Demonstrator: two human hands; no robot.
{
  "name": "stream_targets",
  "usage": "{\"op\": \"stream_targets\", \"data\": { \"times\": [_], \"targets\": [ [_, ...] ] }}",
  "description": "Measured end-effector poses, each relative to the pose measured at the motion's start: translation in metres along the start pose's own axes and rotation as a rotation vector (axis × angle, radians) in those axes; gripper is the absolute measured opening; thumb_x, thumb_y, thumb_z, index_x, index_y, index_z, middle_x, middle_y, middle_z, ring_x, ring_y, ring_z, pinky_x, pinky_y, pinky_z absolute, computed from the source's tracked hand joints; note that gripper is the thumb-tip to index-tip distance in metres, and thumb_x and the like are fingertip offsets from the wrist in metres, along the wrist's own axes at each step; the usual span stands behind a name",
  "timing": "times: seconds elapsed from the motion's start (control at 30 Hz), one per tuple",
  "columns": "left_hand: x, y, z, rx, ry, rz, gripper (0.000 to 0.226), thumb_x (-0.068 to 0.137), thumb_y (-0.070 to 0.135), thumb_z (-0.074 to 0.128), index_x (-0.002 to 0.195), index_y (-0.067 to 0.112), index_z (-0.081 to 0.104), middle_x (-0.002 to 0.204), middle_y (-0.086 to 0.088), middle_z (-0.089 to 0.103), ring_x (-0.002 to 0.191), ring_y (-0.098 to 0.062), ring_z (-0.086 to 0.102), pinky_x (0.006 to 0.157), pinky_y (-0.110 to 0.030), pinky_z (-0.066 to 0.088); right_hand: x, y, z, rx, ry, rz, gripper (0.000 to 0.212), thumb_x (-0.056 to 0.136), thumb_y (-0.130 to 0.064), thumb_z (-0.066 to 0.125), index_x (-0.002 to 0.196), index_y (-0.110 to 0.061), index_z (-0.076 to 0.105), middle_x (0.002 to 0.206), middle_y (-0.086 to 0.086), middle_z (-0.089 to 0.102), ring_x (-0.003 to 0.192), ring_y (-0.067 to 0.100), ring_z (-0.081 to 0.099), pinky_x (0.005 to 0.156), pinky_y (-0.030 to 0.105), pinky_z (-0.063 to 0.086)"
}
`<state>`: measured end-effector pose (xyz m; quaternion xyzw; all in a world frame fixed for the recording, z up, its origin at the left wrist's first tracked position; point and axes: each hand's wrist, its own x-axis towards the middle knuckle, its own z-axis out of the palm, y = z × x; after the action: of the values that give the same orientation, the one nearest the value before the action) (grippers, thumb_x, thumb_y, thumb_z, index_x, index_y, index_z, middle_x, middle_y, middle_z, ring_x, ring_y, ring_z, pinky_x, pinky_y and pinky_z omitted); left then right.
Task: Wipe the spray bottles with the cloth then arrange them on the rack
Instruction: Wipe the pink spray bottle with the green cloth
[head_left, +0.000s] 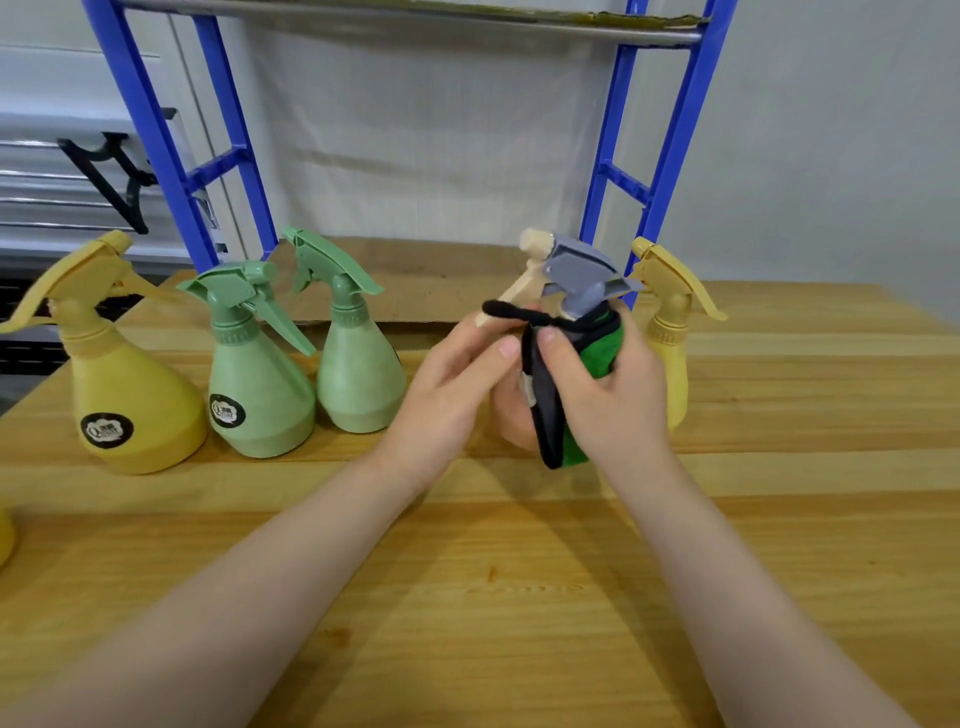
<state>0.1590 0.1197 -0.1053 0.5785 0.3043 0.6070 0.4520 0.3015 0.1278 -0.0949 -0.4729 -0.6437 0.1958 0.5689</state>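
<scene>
Hands meet at a spray bottle (566, 291) held upright just above a wooden table (519, 597), its long axis vertical, grey trigger head on top, nozzle pointing left and away. The right hand (613, 400) curls round the bottle's body through a green cloth with black edging (597, 358), thumb pressing the cloth to the neck. The left hand (452, 395) pinches the cloth's black edge near the cream trigger lever. Both hands are equally near; the bottle sits between them. A blue rack (670, 156) stands directly behind, its shelf above the bottle. Four other bottles wait on the table, three left, one right.
</scene>
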Motion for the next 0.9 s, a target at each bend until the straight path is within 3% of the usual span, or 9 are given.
{"op": "stream_targets", "data": {
  "times": [0.07,0.13,0.23,0.33,0.43,0.6,0.73,0.8,0.9],
  "targets": [
    [-0.002,-0.005,0.008,0.093,0.022,0.013,0.039,0.09,0.031,0.056,0.125,0.015,0.06,0.129,-0.009,0.062,0.125,-0.024,0.054,0.109,-0.045,0.04,-0.001,0.001,0.0,-0.091,0.037,-0.021,0.023,0.082,-0.042,0.068,0.099,-0.033,0.055,0.083,-0.021,0.065,0.08,-0.008,0.06,0.067,0.008,0.042],
    [-0.005,-0.006,0.016,0.117,0.054,0.021,0.04,0.088,0.036,0.058,0.123,0.019,0.062,0.126,-0.007,0.063,0.123,-0.026,0.055,0.106,-0.056,0.04,-0.004,0.003,0.004,-0.168,0.052,-0.044,0.032,0.081,-0.05,0.063,0.103,-0.029,0.056,0.087,-0.013,0.066,0.082,0.006,0.063,0.07,0.023,0.049],
    [-0.004,-0.004,0.022,0.041,0.1,0.031,0.035,0.09,0.023,0.063,0.121,0.007,0.061,0.115,0.006,0.068,0.114,-0.016,0.061,0.101,-0.043,0.048,-0.009,0.004,0.012,-0.282,0.044,-0.107,0.039,0.083,-0.05,0.063,0.106,-0.019,0.057,0.093,-0.004,0.066,0.083,0.02,0.062,0.066,0.036,0.049],
    [-0.002,0.002,0.02,-0.1,0.094,0.002,0.023,0.091,0.001,0.061,0.112,0.009,0.061,0.101,0.006,0.071,0.098,-0.008,0.065,0.086,-0.024,0.051,-0.013,0.003,0.018,-0.35,0.038,-0.164,0.039,0.085,-0.044,0.066,0.11,-0.016,0.057,0.097,-0.002,0.064,0.086,0.021,0.059,0.066,0.034,0.046],
    [0.001,0.005,0.015,-0.191,0.101,-0.059,0.02,0.086,0.008,0.064,0.104,0.015,0.065,0.093,0.005,0.073,0.09,-0.009,0.068,0.075,-0.024,0.055,-0.014,0.001,0.02,-0.35,-0.002,-0.174,0.043,0.085,-0.049,0.057,0.113,-0.016,0.058,0.098,-0.003,0.062,0.088,0.016,0.057,0.07,0.033,0.048],
    [0.005,0.015,0.01,-0.285,0.134,-0.057,0.012,0.081,0.009,0.064,0.093,0.007,0.067,0.085,-0.004,0.071,0.085,-0.016,0.067,0.081,-0.029,0.055,-0.011,0.004,0.016,-0.253,-0.052,-0.184,0.05,0.081,-0.051,0.064,0.121,-0.022,0.056,0.106,-0.01,0.061,0.099,0.009,0.058,0.079,0.026,0.047],
    [0.008,0.025,0.001,-0.279,0.15,-0.029,0.013,0.085,0.017,0.061,0.092,0.007,0.065,0.092,-0.009,0.065,0.089,-0.018,0.061,0.087,-0.034,0.05,-0.008,0.01,0.011,-0.16,-0.187,-0.147,0.069,0.077,-0.054,0.066,0.136,-0.022,0.048,0.127,-0.011,0.057,0.115,0.0,0.052,0.095,0.013,0.041],
    [0.01,0.029,-0.004,-0.289,0.153,-0.005,0.014,0.088,0.018,0.058,0.094,0.006,0.064,0.094,-0.007,0.064,0.089,-0.016,0.059,0.086,-0.031,0.047,-0.01,0.012,0.009,-0.128,-0.249,-0.11,0.077,0.075,-0.053,0.068,0.141,-0.023,0.04,0.132,-0.012,0.053,0.116,-0.005,0.047,0.093,0.001,0.033],
    [0.012,0.034,-0.009,-0.285,0.158,0.029,0.017,0.093,0.019,0.057,0.1,0.005,0.064,0.094,-0.002,0.066,0.087,-0.01,0.06,0.082,-0.027,0.048,-0.01,0.017,0.008,-0.058,-0.322,-0.051,0.085,0.073,-0.058,0.064,0.145,-0.029,0.031,0.135,-0.013,0.051,0.121,-0.003,0.048,0.094,0.003,0.035]
  ]
}}
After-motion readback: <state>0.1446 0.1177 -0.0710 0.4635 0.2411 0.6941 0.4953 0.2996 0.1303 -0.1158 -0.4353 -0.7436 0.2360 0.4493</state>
